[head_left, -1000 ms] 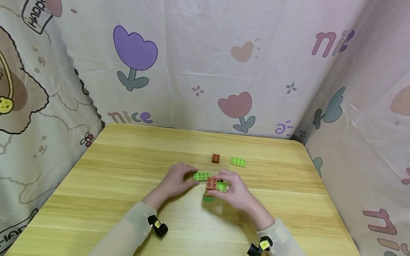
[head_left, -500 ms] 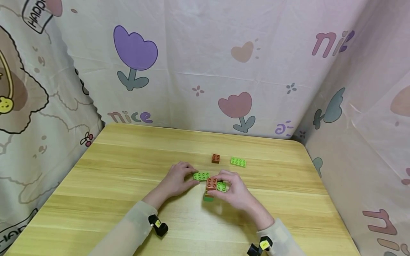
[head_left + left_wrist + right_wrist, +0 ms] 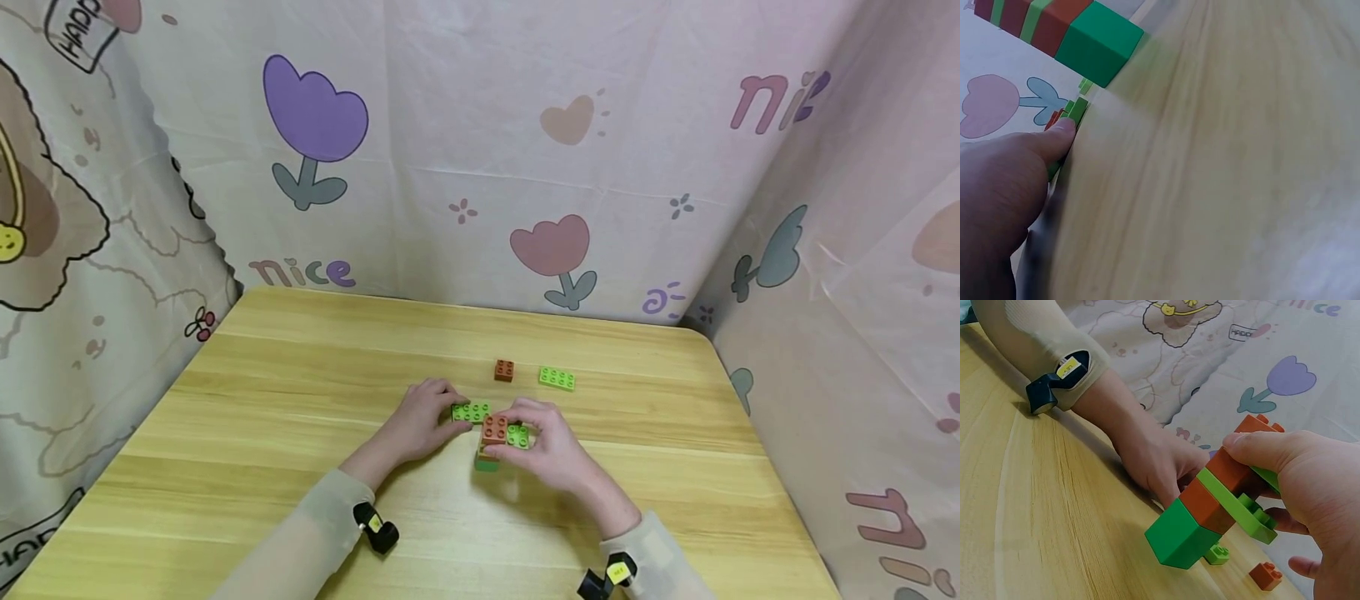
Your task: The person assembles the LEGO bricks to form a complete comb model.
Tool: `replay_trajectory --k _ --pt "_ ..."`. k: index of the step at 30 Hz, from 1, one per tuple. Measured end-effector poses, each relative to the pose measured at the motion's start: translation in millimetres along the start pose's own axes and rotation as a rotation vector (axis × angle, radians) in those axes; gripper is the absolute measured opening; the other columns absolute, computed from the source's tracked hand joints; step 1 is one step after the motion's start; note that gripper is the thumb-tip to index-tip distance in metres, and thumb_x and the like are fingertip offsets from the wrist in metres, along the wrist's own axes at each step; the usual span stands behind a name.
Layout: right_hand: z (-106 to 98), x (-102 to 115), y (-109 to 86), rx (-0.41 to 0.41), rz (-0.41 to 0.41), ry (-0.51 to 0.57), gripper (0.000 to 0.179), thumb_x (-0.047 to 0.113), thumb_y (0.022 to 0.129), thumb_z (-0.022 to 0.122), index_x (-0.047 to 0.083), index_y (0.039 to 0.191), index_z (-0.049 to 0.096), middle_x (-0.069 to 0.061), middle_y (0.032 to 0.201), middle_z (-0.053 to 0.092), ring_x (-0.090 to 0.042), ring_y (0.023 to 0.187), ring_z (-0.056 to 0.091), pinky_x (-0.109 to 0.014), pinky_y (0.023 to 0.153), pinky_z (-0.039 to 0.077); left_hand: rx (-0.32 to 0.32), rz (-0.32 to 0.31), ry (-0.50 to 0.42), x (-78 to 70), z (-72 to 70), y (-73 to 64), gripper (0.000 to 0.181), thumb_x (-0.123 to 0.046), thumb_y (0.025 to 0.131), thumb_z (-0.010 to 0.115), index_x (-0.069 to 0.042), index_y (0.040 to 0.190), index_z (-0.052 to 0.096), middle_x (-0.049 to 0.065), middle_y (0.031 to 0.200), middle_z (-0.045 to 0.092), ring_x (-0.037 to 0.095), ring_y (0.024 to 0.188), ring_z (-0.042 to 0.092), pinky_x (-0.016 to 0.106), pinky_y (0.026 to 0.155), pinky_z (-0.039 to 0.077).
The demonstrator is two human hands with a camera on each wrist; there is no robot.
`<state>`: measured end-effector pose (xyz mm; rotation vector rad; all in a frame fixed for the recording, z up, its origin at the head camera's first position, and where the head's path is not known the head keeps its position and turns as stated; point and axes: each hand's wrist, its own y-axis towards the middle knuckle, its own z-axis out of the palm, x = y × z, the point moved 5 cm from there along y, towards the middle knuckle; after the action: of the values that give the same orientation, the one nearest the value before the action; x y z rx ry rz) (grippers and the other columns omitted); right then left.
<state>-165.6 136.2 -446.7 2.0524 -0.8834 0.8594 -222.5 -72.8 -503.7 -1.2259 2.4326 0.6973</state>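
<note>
My right hand [image 3: 551, 446] holds a stack of toy building bricks [image 3: 493, 429] between thumb and fingers. In the right wrist view the stack is tilted, with a dark green block [image 3: 1179, 534] at its bottom. Above that, orange-brown bricks alternate with light green ones, and one light green piece [image 3: 1254, 525] juts out sideways. Left of the stack, a light green studded brick [image 3: 471, 412] lies on the table. My left hand [image 3: 423, 421] pinches its left end between thumb and fingers; in the left wrist view the thumb [image 3: 1060, 134] partly covers it.
Behind the hands, a small brown brick [image 3: 504, 371] and another light green brick [image 3: 557, 379] lie apart on the wooden table [image 3: 315, 358]. A printed cloth [image 3: 450, 125] hangs behind the table and along both sides.
My left thumb has slid slightly to the right along the near side of the light green brick. The right hand and its stack stay in place. The head view has shifted slightly.
</note>
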Motion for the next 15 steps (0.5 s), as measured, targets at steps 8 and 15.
replay_trajectory --k 8,15 --pt "0.6 0.3 0.1 0.003 -0.012 0.008 0.032 0.023 0.088 0.089 0.018 0.118 0.079 0.011 0.095 0.067 -0.015 0.088 0.065 -0.034 0.084 0.056 0.018 -0.028 -0.039 1.4 -3.4 -2.0 0.039 -0.039 0.097 0.078 -0.015 0.128 0.073 -0.001 0.123 0.069 0.023 0.120 0.059 0.049 0.108 0.043" --pt "-0.1 -0.4 0.1 0.001 -0.018 0.006 0.033 0.021 0.088 0.089 0.016 0.119 0.079 0.011 0.095 0.068 -0.015 0.088 0.065 -0.034 0.082 0.057 0.011 -0.059 -0.083 -2.7 -14.0 -4.0 0.042 -0.036 0.099 0.077 -0.013 0.134 0.070 0.003 0.129 0.071 0.025 0.122 0.062 0.052 0.109 0.045"
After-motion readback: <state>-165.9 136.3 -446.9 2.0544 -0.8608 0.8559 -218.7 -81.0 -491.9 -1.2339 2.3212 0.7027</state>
